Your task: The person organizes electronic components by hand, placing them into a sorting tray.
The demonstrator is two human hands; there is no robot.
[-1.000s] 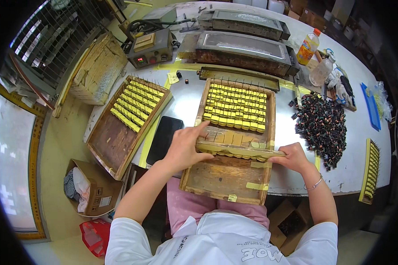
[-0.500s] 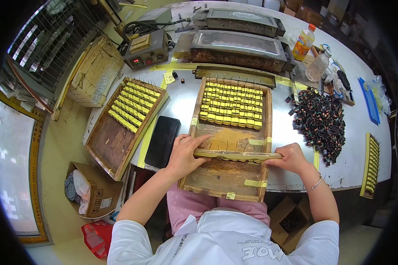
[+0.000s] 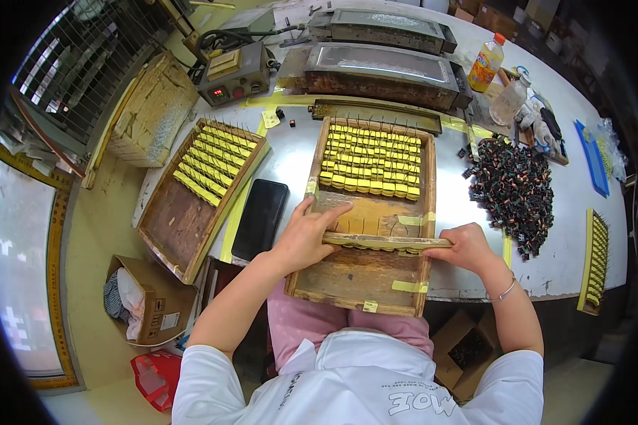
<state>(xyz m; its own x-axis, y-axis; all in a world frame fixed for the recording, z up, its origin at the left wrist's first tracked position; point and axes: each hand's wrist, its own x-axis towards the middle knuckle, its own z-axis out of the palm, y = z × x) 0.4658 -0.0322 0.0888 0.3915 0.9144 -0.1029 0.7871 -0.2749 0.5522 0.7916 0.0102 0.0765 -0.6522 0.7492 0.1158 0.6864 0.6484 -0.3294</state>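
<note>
A narrow wooden strip (image 3: 383, 241) lies crosswise over the near half of a shallow wooden tray (image 3: 430, 184). Thin dark wires stick out from its far side, and a scalloped yellow edge shows along its near side. My left hand (image 3: 301, 239) grips the left end, thumb on the near side and index finger stretched out beyond it. At the other end, my right hand (image 3: 464, 246) is closed with thumb and fingers around the strip's tip. Farther up the tray sit several rows of yellow-taped pieces (image 3: 370, 185) with upright wires.
Left of the tray are a black phone (image 3: 261, 218) and a second wooden tray (image 3: 170, 219) of yellow rows. A heap of small black parts (image 3: 512, 191) lies right. Metal-topped units (image 3: 383, 71), a control box (image 3: 235, 79) and an orange-capped bottle (image 3: 486, 65) stand behind.
Both hands and the strip have shifted slightly away from me over the tray. My left index finger reaches farther right, and more of my left hand covers the strip's left end.
</note>
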